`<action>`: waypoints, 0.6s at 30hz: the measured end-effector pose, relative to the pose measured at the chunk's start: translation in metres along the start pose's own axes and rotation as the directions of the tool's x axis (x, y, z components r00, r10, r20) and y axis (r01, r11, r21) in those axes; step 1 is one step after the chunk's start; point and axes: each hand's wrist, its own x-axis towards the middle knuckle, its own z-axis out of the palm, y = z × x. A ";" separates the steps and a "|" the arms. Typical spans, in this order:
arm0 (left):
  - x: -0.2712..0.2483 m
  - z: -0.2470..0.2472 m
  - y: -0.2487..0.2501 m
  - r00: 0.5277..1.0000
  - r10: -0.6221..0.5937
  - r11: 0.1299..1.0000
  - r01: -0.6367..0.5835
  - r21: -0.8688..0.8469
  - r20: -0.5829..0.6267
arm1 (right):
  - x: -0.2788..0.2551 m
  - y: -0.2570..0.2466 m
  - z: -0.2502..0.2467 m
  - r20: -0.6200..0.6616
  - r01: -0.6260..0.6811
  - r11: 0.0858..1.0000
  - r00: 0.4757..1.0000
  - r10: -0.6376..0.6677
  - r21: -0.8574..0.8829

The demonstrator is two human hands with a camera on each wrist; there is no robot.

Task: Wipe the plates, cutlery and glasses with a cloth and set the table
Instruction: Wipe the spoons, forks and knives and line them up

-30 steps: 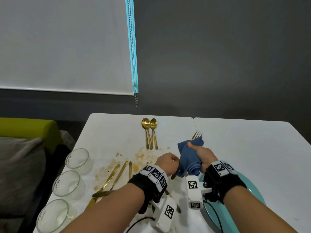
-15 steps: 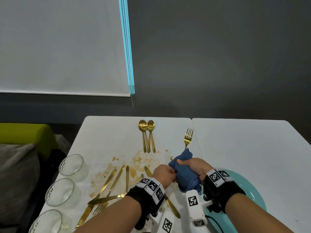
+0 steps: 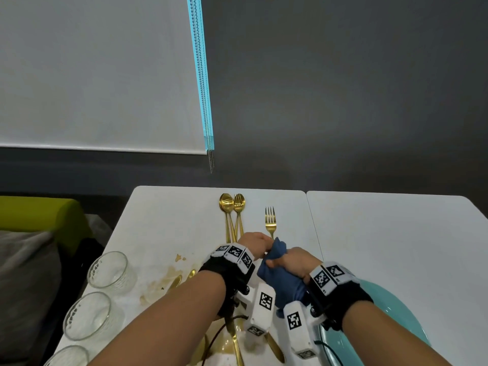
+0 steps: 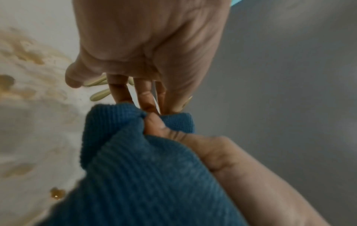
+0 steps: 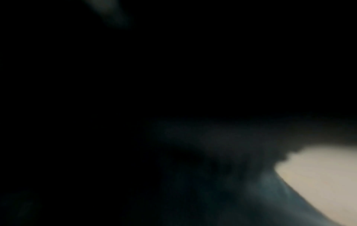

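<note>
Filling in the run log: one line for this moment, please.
step: wiping fork | left hand: holds gold fork handle | right hand: grips blue cloth around handle | fork tines exposed, over white table

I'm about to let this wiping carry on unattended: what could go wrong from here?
1. The gold fork runs between the left hand and the blue cloth in the right hand's grip; a slip could drop it.
2. Brown spills lie under the left forearm, so wiped cutlery set there may get dirty again.

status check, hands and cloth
Both hands, left and right, grip the bunched blue ribbed cloth above the stained white table. Gold fork just beyond.
</note>
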 end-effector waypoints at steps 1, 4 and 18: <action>0.000 -0.001 0.003 1.000 -0.024 0.999 0.024 0.027 -0.004 | 0.003 -0.001 0.000 0.009 0.006 1.000 1.000 -0.006 -0.003; 0.013 -0.005 0.007 0.998 -0.029 0.995 0.035 0.096 -0.059 | 0.012 -0.006 -0.004 0.019 0.015 1.000 1.000 -0.015 0.012; 0.099 -0.068 0.007 0.911 -0.095 0.930 0.226 0.290 -0.402 | 0.038 0.025 -0.029 0.020 -0.083 0.995 0.996 0.082 0.064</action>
